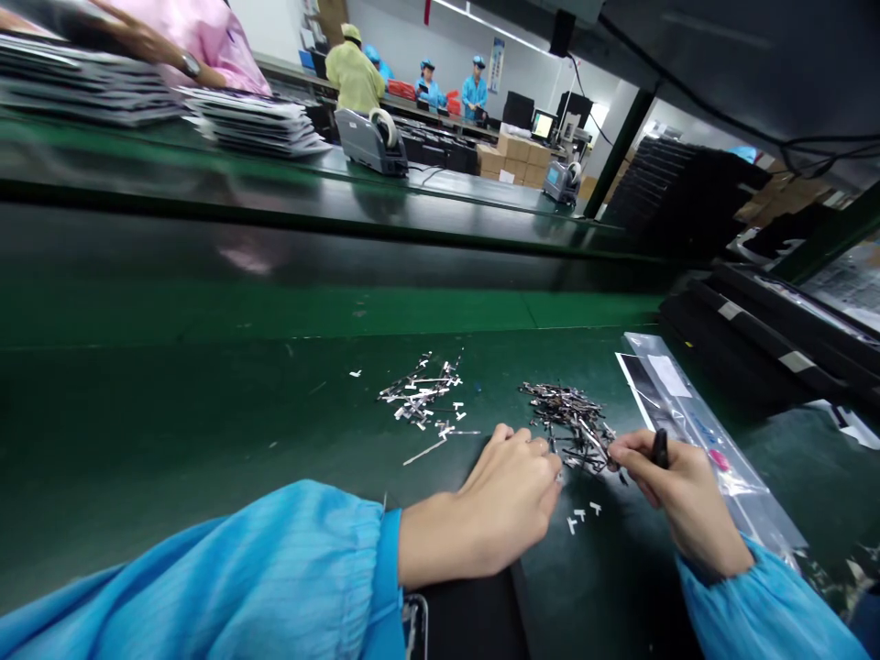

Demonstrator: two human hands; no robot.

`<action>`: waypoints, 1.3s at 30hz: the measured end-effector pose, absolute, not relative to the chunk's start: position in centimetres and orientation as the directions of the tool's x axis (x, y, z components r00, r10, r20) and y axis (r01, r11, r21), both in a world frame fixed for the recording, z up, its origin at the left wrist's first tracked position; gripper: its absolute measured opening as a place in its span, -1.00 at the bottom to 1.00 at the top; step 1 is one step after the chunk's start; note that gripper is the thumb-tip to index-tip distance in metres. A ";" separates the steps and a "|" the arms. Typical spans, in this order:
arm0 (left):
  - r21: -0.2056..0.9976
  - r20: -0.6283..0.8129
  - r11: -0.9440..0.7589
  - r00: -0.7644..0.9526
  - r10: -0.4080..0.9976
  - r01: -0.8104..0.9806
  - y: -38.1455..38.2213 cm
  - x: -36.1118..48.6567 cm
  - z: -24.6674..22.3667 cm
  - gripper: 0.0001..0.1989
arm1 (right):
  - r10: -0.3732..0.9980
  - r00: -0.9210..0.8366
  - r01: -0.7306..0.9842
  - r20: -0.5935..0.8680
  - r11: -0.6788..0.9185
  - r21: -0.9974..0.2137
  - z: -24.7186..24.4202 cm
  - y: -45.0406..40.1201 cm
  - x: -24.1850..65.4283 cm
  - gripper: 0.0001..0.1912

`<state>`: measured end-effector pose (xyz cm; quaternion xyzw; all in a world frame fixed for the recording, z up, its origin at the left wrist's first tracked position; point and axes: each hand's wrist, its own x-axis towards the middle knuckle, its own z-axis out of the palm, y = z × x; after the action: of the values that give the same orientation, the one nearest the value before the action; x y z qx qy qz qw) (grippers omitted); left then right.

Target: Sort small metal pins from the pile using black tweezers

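My left hand (512, 500) is closed, fingers curled down at the near edge of a pile of small dark strips (567, 417). What those fingers hold, if anything, is hidden. My right hand (677, 481) grips a slim tool (661, 448) whose black end sticks up past the thumb. Its fingertips are at the right side of the dark pile; the tool's working end cannot be made out. Left of that pile lies a looser heap of small white and silver pieces (423, 394). Several white bits (581, 515) rest between my hands. Under my left forearm is a dark flat panel (478, 619).
A clear plastic bag (708, 431) lies on the green table (171, 458) at right, near stacked black panels (776, 339). Beyond a raised ledge are tape dispensers (375, 142), stacked sheets (254, 119) and a person in pink (206, 41). Other workers stand farther back.
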<state>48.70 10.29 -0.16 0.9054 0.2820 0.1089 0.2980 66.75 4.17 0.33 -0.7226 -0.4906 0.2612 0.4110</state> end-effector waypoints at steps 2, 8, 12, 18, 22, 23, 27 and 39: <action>0.689 0.027 -0.576 0.778 0.627 0.440 10.5 49.0 0.0 -0.83 | 0.906 0.424 0.405 0.000 -0.190 -0.895 0.3 4.3 66.5 -0.69; 0.942 -0.090 -0.146 0.643 0.760 0.304 11.4 51.0 0.5 -0.80 | 0.895 0.446 0.280 0.004 -0.136 -0.950 0.4 4.2 65.6 -0.70; 0.989 -0.095 -0.001 0.646 0.757 0.147 11.8 52.2 0.5 -0.90 | 0.914 0.405 0.318 0.005 -0.136 -0.938 0.4 4.0 65.3 -0.73; 0.993 -0.117 0.082 0.631 0.767 0.084 11.8 52.4 -0.3 -0.81 | 0.919 0.394 0.323 -0.020 -0.159 -0.933 -0.3 4.0 65.6 -0.73; 0.993 -0.117 0.086 0.613 0.782 0.081 11.7 52.5 -0.6 -0.80 | 0.909 0.414 0.261 -0.046 -0.167 -0.951 -0.7 4.2 65.8 -0.72; 0.993 -0.117 0.084 0.608 0.785 0.083 11.7 52.6 -0.6 -0.80 | 0.905 0.422 0.254 -0.047 -0.168 -0.952 -0.8 4.2 65.8 -0.72; 0.992 -0.117 0.066 0.602 0.790 0.106 11.4 52.4 -0.6 -0.79 | 0.906 0.417 0.260 -0.071 -0.194 -0.946 -0.8 4.4 65.9 -0.76; 0.991 -0.091 0.013 0.617 0.782 0.131 12.3 51.7 -0.7 -0.83 | 0.908 0.419 0.359 -0.016 -0.182 -0.916 -0.2 3.9 65.5 -0.73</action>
<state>51.70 12.34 -0.69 0.6516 0.3501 0.2628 0.6195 65.54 3.94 -0.16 -0.7076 -0.4474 0.3004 0.4570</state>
